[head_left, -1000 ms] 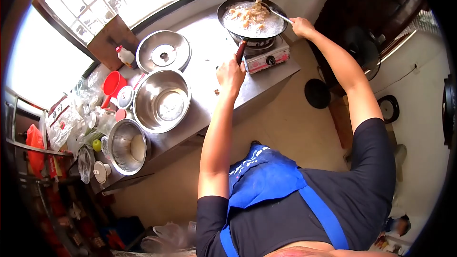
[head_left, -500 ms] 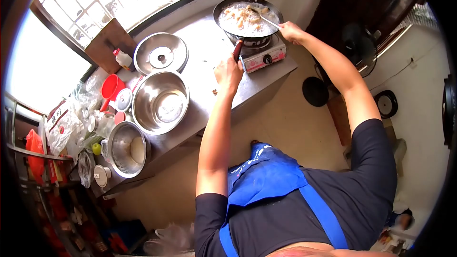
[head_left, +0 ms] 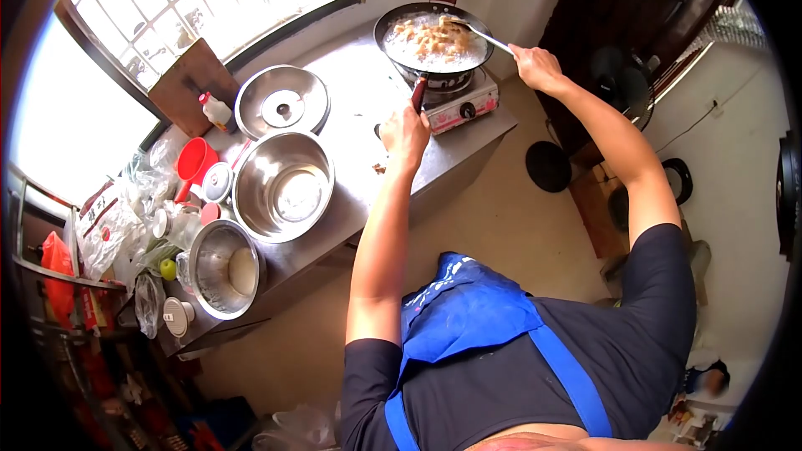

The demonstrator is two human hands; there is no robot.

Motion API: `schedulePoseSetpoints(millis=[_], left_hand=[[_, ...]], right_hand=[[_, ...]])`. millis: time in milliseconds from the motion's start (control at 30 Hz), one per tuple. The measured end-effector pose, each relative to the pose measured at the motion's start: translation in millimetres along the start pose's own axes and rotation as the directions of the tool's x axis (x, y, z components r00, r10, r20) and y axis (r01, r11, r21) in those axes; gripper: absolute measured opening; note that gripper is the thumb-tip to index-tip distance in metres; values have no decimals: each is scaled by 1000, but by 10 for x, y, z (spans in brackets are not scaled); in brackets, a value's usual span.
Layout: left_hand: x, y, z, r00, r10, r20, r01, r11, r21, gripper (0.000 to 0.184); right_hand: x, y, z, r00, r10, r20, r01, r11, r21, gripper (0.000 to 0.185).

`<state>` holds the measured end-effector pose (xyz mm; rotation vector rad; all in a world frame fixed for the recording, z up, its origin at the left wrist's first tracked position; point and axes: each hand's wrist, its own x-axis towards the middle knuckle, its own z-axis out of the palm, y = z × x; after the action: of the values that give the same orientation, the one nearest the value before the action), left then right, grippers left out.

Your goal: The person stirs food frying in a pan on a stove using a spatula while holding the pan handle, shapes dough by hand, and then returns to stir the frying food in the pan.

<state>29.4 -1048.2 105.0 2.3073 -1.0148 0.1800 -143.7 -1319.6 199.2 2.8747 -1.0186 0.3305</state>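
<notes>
A dark wok [head_left: 380, 31] sits on a portable gas stove [head_left: 464, 110], full of bubbling oil with pale golden pieces of food [head_left: 436, 38]. My left hand [head_left: 406, 135] is closed around the wok's red-brown handle [head_left: 419, 93]. In my right hand [head_left: 539, 68] is the end of a metal utensil [head_left: 493, 38]. Its far end lies among the food near the back right of the wok, and its tip is partly hidden there.
Left of the wok on the steel counter [head_left: 342, 121] stand a large steel bowl [head_left: 284, 186], a lid-topped basin [head_left: 282, 102], a smaller bowl [head_left: 224, 269], a red dipper [head_left: 195, 159], a bottle [head_left: 217, 112] and plastic bags [head_left: 104, 230]. A board [head_left: 192, 88] leans by the window.
The utensil's tip has shifted within the wok, and my right hand has moved out to the right over the last half second. The food pieces have spread. My left hand keeps its hold.
</notes>
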Motion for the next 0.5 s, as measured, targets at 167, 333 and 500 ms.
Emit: schedulePoseSetpoints(millis=[167,333,500], left_hand=[[2,30,-44,999,-23,24,23,1000,-14,26],[-29,75,-32,999,-50,6,50,998,-26,28],[-31,102,3,998,-59,-25,59,998,-3,26]], right_hand=[[393,106,156,989,-122,-85,113,988,-108,40],[746,279,307,995,-98,-35,93,987,-131,40],[698,394,263,994,38,102,-35,999,-32,41]])
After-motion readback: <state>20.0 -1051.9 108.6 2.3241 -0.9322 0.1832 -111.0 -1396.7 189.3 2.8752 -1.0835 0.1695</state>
